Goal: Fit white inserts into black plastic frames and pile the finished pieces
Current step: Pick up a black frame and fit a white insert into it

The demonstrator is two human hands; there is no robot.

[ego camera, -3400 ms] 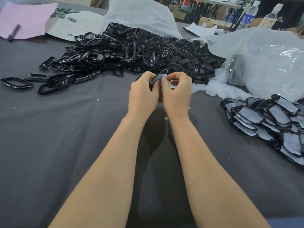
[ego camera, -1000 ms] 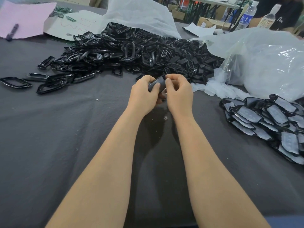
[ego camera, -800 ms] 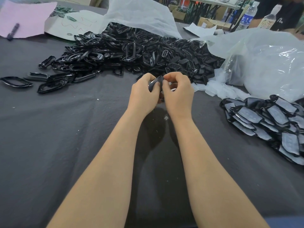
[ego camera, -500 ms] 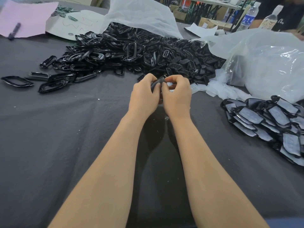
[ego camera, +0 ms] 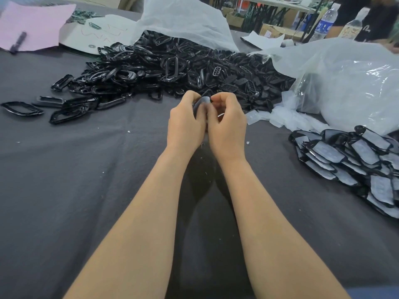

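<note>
Now, fingers (ego camera: 220, 98): curled on both hands; we see them pinching one dark piece (ego camera: 202, 101) with a pale face. We cannot tell whether its insert is seated.
Left hand (ego camera: 185, 124): grips the piece from the left.
Right hand (ego camera: 227, 126): grips it from the right, touching the left hand.
Black frames (ego camera: 172, 67): loose heap just beyond the hands.
White inserts (ego camera: 280, 115): scattered to the right, beside the plastic bag (ego camera: 345, 83).
Finished pieces (ego camera: 349, 156): piled far right on the grey cloth (ego camera: 64, 180), well apart from the hands.
</note>
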